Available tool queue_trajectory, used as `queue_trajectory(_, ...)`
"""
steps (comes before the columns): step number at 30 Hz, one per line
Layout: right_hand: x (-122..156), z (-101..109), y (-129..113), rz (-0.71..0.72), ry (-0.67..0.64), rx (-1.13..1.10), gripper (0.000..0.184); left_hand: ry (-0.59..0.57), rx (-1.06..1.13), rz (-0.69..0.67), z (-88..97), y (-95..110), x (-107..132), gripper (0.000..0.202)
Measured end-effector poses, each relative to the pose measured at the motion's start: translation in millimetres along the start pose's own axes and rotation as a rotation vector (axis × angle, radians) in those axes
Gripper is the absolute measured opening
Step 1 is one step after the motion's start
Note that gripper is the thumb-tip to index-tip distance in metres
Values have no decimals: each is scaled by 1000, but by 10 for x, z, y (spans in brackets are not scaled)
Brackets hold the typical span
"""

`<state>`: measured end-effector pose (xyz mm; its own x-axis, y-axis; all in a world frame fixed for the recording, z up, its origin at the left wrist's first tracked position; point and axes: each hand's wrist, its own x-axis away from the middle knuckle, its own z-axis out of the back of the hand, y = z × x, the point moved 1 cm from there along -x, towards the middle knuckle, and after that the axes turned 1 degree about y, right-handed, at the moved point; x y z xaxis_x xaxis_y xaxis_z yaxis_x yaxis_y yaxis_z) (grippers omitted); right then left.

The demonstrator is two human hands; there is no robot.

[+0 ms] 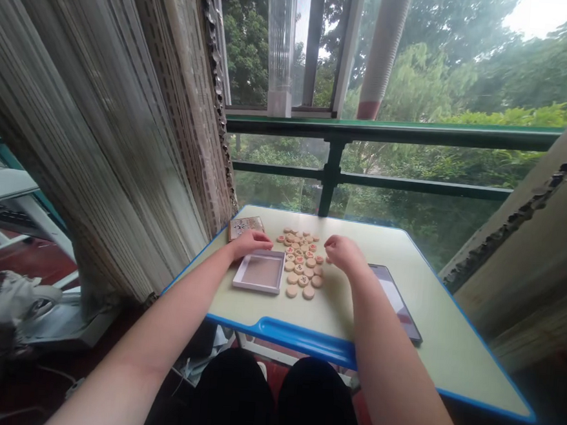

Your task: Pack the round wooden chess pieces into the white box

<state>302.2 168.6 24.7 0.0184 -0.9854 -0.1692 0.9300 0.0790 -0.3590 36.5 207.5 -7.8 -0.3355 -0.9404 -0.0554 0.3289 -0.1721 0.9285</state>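
Round wooden Chinese chess pieces (299,260) lie spread in the middle of the table, some showing red or black characters and others blank. My left hand (253,241) is over the far edge of a shallow white open box (257,288), fingers stretched out toward the pieces. Nothing shows in that hand. To the right of the pieces, my right hand (342,250) has its fingers curled in. A piece (329,260) shows partly just below it; whether the fingers hold anything is hidden.
A printed box lid (244,226) lies at the table's back left corner. A dark-edged tablet (398,305) rests partly behind my right forearm. The table (452,360) has a blue rim. Curtains (126,98) hang at both sides, and a green railing (396,133) stands behind.
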Motion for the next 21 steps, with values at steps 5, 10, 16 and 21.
queue_trajectory(5,108,199,101,-75,-45,-150,19,56,103,18,44,-63,-9,33)
queue_trajectory(10,188,160,-1,-32,-182,-95,17,41,114,14,26,-86,-21,24)
queue_trajectory(16,51,-105,-132,114,62,-68,19,100,165,-13,-39,-64,-40,18)
queue_trajectory(21,-17,-236,-168,209,68,-71,15,132,196,-1,-76,-63,-33,18)
